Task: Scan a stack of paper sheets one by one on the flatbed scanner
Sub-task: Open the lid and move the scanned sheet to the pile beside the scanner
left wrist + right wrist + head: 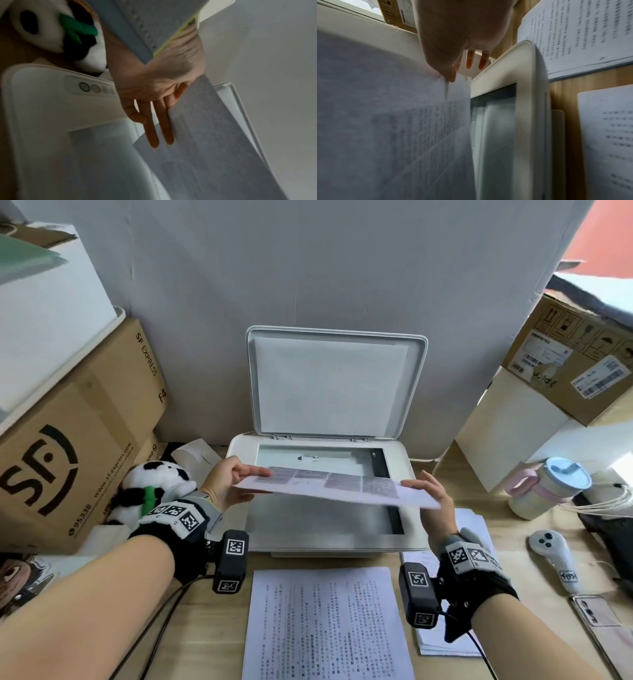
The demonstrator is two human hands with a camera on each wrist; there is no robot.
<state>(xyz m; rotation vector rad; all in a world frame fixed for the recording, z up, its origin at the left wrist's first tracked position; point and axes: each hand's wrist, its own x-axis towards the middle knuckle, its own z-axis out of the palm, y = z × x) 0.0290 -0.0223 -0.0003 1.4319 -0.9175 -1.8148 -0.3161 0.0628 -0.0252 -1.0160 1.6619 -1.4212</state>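
A printed paper sheet (pixel 329 486) hangs tilted, printed side up, above the glass (pixel 308 518) of the white flatbed scanner (pixel 239 453), whose lid (pixel 335 381) stands open against the wall. My left hand (pixel 253 474) pinches the sheet's left edge, thumb on top. In the left wrist view, straight fingers (pixel 152 135) lie under the sheet (pixel 214 148). My right hand (pixel 421 487) pinches the right edge. The right wrist view shows its thumb (pixel 452 75) on the sheet (pixel 385 121) beside the scanner rim (pixel 527 108). A stack of printed sheets (pixel 325 625) lies on the desk before the scanner.
Another paper pile (pixel 476 525) lies right of the scanner. A cardboard box (pixel 68 440) and a panda plush (pixel 154 484) crowd the left. At the right are a lidded cup (pixel 544 491), a white controller (pixel 555 556), a phone (pixel 596 614) and stacked boxes (pixel 575 361).
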